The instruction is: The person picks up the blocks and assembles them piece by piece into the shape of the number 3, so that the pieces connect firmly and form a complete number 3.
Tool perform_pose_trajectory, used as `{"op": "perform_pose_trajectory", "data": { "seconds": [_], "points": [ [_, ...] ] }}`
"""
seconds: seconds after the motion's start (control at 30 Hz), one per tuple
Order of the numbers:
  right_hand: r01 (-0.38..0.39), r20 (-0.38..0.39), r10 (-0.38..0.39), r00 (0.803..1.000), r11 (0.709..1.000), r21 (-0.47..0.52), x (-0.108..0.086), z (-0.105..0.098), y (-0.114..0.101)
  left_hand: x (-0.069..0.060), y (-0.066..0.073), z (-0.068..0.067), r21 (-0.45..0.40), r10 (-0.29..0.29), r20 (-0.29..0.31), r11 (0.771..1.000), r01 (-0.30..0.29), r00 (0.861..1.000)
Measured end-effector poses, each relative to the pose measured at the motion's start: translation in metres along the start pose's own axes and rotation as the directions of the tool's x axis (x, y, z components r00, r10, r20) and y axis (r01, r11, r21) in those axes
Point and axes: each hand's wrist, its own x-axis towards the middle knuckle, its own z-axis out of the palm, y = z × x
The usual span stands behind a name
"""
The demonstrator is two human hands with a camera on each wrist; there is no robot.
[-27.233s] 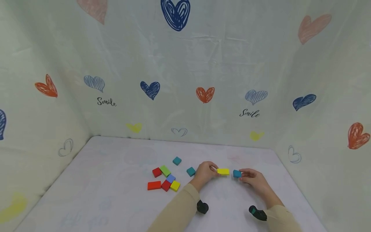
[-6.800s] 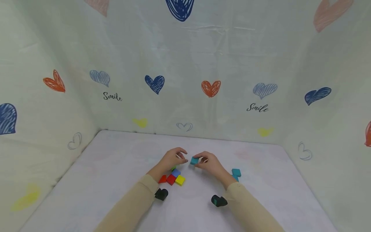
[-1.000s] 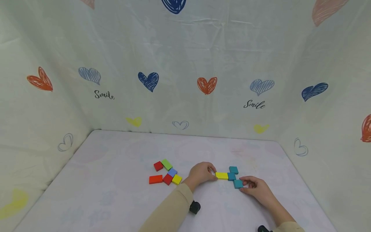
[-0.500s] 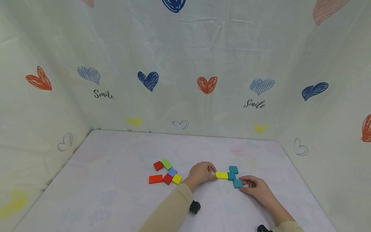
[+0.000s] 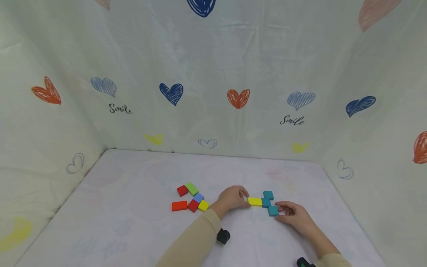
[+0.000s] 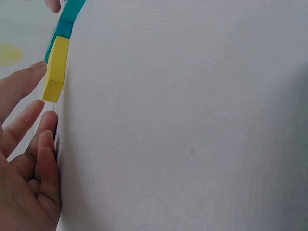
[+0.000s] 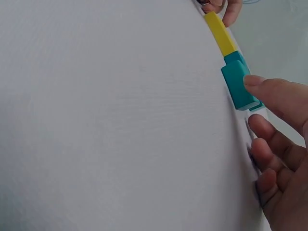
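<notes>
My left hand (image 5: pixel 232 197) holds the left end of a long yellow block (image 5: pixel 255 201) between thumb and finger. A blue-teal block (image 5: pixel 266 203) touches the yellow block's right end. My right hand (image 5: pixel 297 216) grips the nearer teal block (image 5: pixel 273 211) by its right end, its thumb (image 7: pixel 262 86) on the side in the right wrist view. Another teal block (image 5: pixel 268 195) sits on the far side of the blue-teal one, so the row branches at its right. Each hand's other fingers are loosely bent, and some contact points are hidden.
Left of my left hand lies a second group: a long red-orange block (image 5: pixel 179 205), two red blocks (image 5: pixel 192 205), a green block (image 5: pixel 191 189), a light blue block (image 5: pixel 198 197) and a small yellow block (image 5: pixel 204 205). Patterned curtains (image 5: pixel 213 122) bound the white table (image 5: pixel 133 230).
Several seconds ago my right hand carried a teal block near the middle. That hand has since moved right and the teal blocks meet the long yellow one. Over the last second, both hands stay nearly still.
</notes>
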Motion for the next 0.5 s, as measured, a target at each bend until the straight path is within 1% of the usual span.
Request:
{"op": "perform_pose_trajectory", "data": {
  "seconds": [0.1,0.23,0.4,0.5],
  "points": [
    [0.017,0.007,-0.017,1.000,1.000,-0.025,0.000,-0.005,-0.004,0.001,0.000,-0.002,-0.045,-0.016,0.007,0.999,0.017,1.000],
    [0.065,0.000,-0.065,0.998,0.997,-0.039,0.001,-0.011,-0.014,-0.001,0.000,-0.008,-0.103,-0.012,-0.006,0.995,0.012,1.000],
    [0.136,0.020,-0.136,0.990,0.991,-0.010,0.005,-0.014,-0.032,-0.007,0.001,-0.023,-0.156,0.002,-0.025,0.988,-0.006,1.000],
    [0.186,0.047,-0.187,0.981,0.982,0.026,0.009,-0.009,-0.043,-0.013,-0.003,-0.032,-0.154,0.002,-0.039,0.988,-0.008,0.999]
  ]
}}
